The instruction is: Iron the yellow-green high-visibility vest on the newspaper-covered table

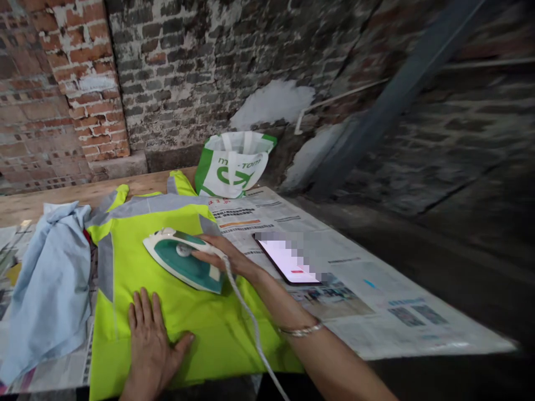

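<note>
A bright yellow-green sweatshirt [129, 262] with grey bands lies spread over the newspaper-covered table. Pressed flat on its lower part is my left hand [152, 340], fingers stretched out and thumb apart. My right hand [217, 253] is wrapped round the handle of a white and teal iron [178, 264]. The iron rests on the middle of the sweatshirt, its tip pointing to the upper left. From its back end a pale cord [248, 314] runs down to the bottom edge of the view. My right palm is partly hidden behind the handle.
Left of the sweatshirt lies a crumpled light blue cloth [50, 295]. A lit phone [284, 259] rests on the newspaper [346, 328] to the right. A white and green bag [234, 167] stands at the back, before a brick wall [175, 72]. A grey beam [401, 94] slants at the right.
</note>
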Available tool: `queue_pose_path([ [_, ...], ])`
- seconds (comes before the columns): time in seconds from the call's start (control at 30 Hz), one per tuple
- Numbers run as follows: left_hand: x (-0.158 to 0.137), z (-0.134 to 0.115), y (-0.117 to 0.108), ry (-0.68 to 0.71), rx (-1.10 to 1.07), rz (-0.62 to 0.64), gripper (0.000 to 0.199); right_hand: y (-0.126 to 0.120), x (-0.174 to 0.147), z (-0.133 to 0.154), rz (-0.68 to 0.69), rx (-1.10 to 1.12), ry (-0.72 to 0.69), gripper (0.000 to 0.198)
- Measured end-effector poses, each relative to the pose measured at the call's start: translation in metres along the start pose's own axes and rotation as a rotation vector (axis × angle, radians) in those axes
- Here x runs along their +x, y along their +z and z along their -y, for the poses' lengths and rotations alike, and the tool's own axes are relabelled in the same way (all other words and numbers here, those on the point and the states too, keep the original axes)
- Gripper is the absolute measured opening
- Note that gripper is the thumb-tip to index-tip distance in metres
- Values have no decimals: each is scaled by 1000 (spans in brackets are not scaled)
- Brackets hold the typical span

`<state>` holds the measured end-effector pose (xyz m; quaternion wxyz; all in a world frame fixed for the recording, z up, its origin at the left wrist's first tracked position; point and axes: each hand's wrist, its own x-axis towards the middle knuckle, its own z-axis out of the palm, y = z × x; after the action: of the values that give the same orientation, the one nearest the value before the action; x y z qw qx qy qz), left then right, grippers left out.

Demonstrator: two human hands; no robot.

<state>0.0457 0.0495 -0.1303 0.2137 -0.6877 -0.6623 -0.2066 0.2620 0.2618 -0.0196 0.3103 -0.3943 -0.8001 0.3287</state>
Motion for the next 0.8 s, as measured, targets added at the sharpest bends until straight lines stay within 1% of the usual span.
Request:
queue_pose_path([
  [0.03, 0, 0, -1, 1, 2, 6, 100, 9, 13, 2, -4, -33, 32, 30],
  [0.07, 1, 0, -3, 3, 5, 14, 99, 17, 28, 6, -41, -88, 80, 25],
  [0.13, 2, 0, -4, -2, 13, 24, 98, 33, 58, 19, -167, -197, 201, 21],
  [0.2, 2, 1, -4, -10, 31, 19, 98, 44, 85, 34, -234, -258, 314, 20],
  [0.27, 3, 1, -2, -15, 49, 19, 99, 50, 102, 46, -255, -288, 406, 20],
  [0.3, 3, 2, 0, -17, 56, 20, 100, 51, 104, 49, -251, -289, 427, 19],
  [0.33, 3, 2, 1, -17, 61, 21, 101, 51, 103, 51, -240, -280, 422, 19],
  [0.4, 2, 2, 4, -14, 63, 17, 102, 50, 87, 47, -196, -246, 355, 17],
  [0.5, 1, 1, 7, -18, 47, 5, 103, 43, 42, 38, -77, -167, 172, 19],
  [0.57, 1, 0, 8, -28, 30, 0, 103, 38, 7, 36, 24, -85, 24, 19],
  [0.6, 1, -1, 8, -30, 23, -3, 103, 37, -8, 37, 57, -61, -18, 20],
  [0.67, 0, -1, 8, -28, 12, -10, 104, 36, -28, 42, 83, -40, -43, 22],
  [0.7, 0, -1, 8, -27, 7, -11, 105, 37, -31, 45, 84, -43, -33, 22],
  [0.73, 0, -1, 7, -28, 5, -8, 104, 38, -31, 48, 79, -54, -14, 22],
  [0.8, -1, 0, 6, -32, 7, 4, 102, 45, -18, 54, 60, -112, 44, 21],
])
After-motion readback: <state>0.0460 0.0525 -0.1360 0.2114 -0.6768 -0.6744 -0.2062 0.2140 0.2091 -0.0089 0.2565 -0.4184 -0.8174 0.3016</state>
